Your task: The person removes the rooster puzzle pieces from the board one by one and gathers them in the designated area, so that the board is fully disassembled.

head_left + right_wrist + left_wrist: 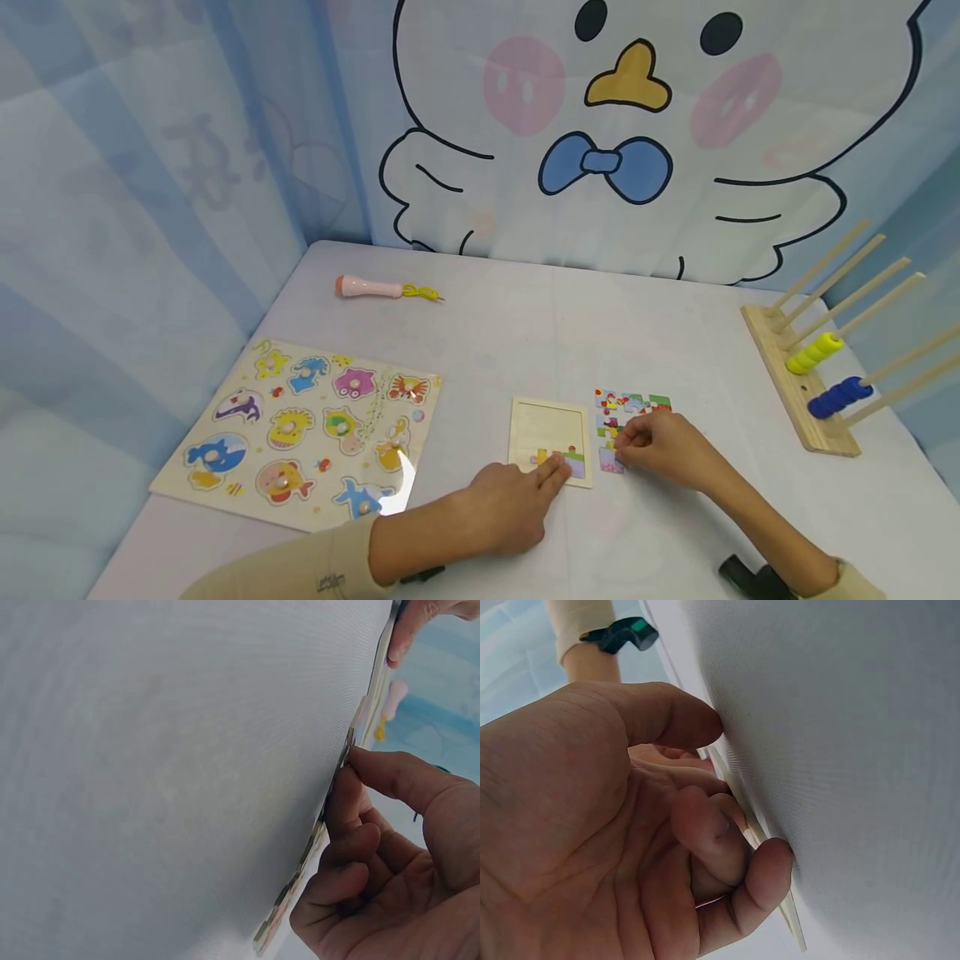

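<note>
A small wooden puzzle tray (534,421) lies at the middle front of the table, with a few joined jigsaw pieces (576,467) along its lower edge. My left hand (513,507) presses on those pieces with two extended fingers, its other fingers bent, as the left wrist view also shows. Just right of the tray lies a patch of colourful loose jigsaw pieces (633,402). At that patch's near edge my right hand (667,450) pinches a puzzle piece between thumb and forefinger; the right wrist view shows the fingertips at the piece's edge. The fingers hide most of that piece.
A large sea-animal peg puzzle board (307,450) lies at the left. Farther back is a pink-handled toy with a yellow cord (371,287). On the right stands a wooden peg rack (795,392) with yellow and blue beads. A black object (742,577) lies by the right forearm.
</note>
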A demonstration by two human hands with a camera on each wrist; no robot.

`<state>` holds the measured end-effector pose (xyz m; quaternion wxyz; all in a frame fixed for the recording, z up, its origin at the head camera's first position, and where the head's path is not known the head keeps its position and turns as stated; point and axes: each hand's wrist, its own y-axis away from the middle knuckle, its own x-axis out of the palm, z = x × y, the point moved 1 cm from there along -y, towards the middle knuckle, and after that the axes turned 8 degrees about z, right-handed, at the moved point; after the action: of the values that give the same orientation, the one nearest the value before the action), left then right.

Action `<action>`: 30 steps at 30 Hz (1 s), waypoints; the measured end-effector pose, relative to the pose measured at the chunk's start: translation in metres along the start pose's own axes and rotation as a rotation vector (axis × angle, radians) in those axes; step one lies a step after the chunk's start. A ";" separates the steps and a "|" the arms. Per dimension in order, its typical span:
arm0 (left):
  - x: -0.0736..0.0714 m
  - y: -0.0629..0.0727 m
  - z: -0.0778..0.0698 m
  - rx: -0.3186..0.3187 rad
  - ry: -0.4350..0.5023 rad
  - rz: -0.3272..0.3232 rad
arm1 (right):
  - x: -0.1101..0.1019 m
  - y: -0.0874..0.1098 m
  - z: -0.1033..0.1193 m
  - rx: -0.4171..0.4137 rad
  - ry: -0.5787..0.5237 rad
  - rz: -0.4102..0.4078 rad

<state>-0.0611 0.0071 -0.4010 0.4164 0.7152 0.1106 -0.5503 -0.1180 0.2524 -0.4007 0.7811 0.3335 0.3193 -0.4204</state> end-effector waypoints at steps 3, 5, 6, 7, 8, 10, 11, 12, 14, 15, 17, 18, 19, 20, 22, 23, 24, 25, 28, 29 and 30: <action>-0.001 0.000 0.000 -0.007 -0.002 -0.005 | 0.000 0.001 0.002 -0.006 0.009 -0.009; -0.001 -0.001 -0.001 -0.011 -0.003 -0.007 | 0.000 0.001 0.003 -0.012 0.019 -0.016; -0.001 -0.001 -0.001 -0.013 -0.005 -0.008 | 0.000 0.001 0.004 -0.012 0.024 -0.021; -0.001 -0.001 -0.001 -0.015 -0.006 -0.010 | 0.000 0.001 0.005 -0.011 0.030 -0.026; -0.001 -0.002 -0.001 -0.018 -0.008 -0.011 | 0.000 0.002 0.005 -0.010 0.039 -0.031; -0.002 -0.003 -0.001 -0.020 -0.010 -0.016 | 0.001 0.002 0.006 -0.003 0.055 -0.042; -0.002 -0.003 -0.001 -0.022 -0.013 -0.017 | 0.001 0.001 0.006 0.000 0.062 -0.047; -0.002 -0.003 -0.001 -0.021 -0.017 -0.020 | 0.002 0.001 0.007 0.003 0.072 -0.053; -0.002 -0.004 -0.001 -0.020 -0.023 -0.024 | 0.002 0.001 0.007 0.005 0.092 -0.064; -0.002 -0.004 -0.001 -0.018 -0.026 -0.027 | 0.003 0.001 0.007 0.008 0.099 -0.070; -0.002 -0.004 -0.001 -0.013 -0.034 -0.025 | 0.003 0.001 0.007 0.012 0.107 -0.077; -0.002 -0.004 -0.001 -0.010 -0.043 -0.025 | 0.003 0.001 0.007 0.013 0.108 -0.078; -0.002 -0.004 -0.001 -0.007 -0.050 -0.024 | 0.004 0.001 0.007 0.012 0.107 -0.078; -0.002 -0.005 -0.002 -0.004 -0.054 -0.022 | 0.004 0.001 0.007 0.009 0.107 -0.078; -0.002 -0.005 -0.002 0.001 -0.066 -0.026 | 0.004 0.002 0.007 0.007 0.102 -0.073; -0.002 -0.005 -0.002 0.004 -0.073 -0.033 | 0.004 0.002 0.006 0.002 0.101 -0.070; -0.001 -0.005 -0.003 0.006 -0.076 -0.043 | 0.003 0.002 0.007 -0.002 0.101 -0.066; -0.001 -0.004 -0.003 0.008 -0.069 -0.053 | 0.002 0.003 0.007 -0.005 0.104 -0.063; 0.000 -0.004 -0.003 0.013 -0.070 -0.077 | -0.002 0.004 0.009 -0.011 0.115 -0.070; 0.000 -0.003 -0.003 0.013 -0.070 -0.075 | -0.004 0.004 0.011 -0.016 0.115 -0.074; 0.000 -0.003 -0.003 0.010 -0.069 -0.072 | -0.005 0.004 0.013 -0.025 0.110 -0.079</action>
<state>-0.0607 0.0114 -0.4025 0.3964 0.6933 0.1193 -0.5899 -0.1135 0.2463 -0.3883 0.7493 0.3334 0.3797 -0.4281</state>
